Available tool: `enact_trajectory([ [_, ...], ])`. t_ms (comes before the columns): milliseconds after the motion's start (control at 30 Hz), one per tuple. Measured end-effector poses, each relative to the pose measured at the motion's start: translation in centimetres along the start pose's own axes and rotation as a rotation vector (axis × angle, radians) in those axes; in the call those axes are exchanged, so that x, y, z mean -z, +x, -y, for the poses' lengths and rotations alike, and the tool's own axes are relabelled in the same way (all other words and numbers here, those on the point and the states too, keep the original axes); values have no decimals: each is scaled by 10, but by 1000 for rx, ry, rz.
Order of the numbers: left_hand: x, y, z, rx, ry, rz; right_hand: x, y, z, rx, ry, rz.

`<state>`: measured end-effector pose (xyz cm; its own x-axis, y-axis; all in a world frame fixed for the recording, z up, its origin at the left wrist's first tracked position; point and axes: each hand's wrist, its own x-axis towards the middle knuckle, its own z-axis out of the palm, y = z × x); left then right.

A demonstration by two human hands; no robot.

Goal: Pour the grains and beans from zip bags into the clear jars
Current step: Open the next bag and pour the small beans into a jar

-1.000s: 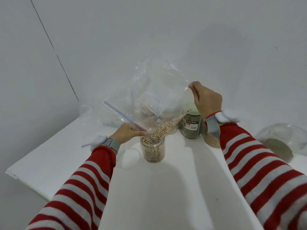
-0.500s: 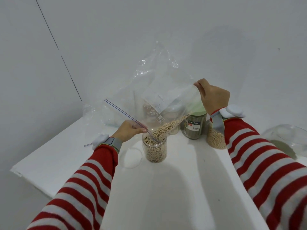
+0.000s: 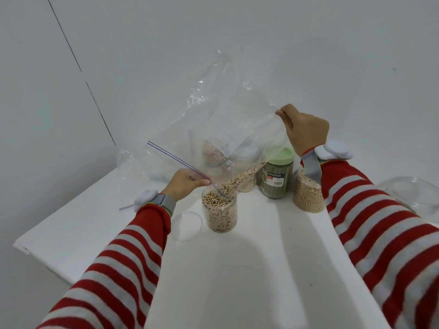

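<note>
Plainly, the zip bag [image 3: 225, 129] was held tilted above the table [image 3: 237, 269]. Its long axis sloped from the raised corner, pinched by the right hand [image 3: 305, 131], down to the zipper mouth, gripped between thumb and curled fingers of the left hand [image 3: 184, 184]. The mouth's low corner was set just inside the rim of the open clear jar [image 3: 219, 211], right beside the left hand. A trail of beans [image 3: 237, 181] lay along the bag's lower fold, aimed into the jar. The jar looked nearly full, so little headroom was judged to remain. A green-lidded jar [image 3: 276, 176] and a filled jar [image 3: 307, 195] were crowded in on the right, and a loose lid [image 3: 187, 225] lay just beside on the left. Open tabletop was left in front.
</note>
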<state>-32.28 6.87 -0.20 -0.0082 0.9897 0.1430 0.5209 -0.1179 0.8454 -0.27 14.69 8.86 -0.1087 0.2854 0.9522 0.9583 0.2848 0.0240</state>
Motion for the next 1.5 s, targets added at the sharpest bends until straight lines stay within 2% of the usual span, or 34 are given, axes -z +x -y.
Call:
enact_trajectory([
  [467,1,-2,-6,27,41,-12,1,8,-1,12,23,-9],
  [1167,5,-8,3,52,-163,-47,7,34,21,54,104,-28],
  [1500,2,-3,0,65,-154,-71,13,39,20,65,96,-39],
])
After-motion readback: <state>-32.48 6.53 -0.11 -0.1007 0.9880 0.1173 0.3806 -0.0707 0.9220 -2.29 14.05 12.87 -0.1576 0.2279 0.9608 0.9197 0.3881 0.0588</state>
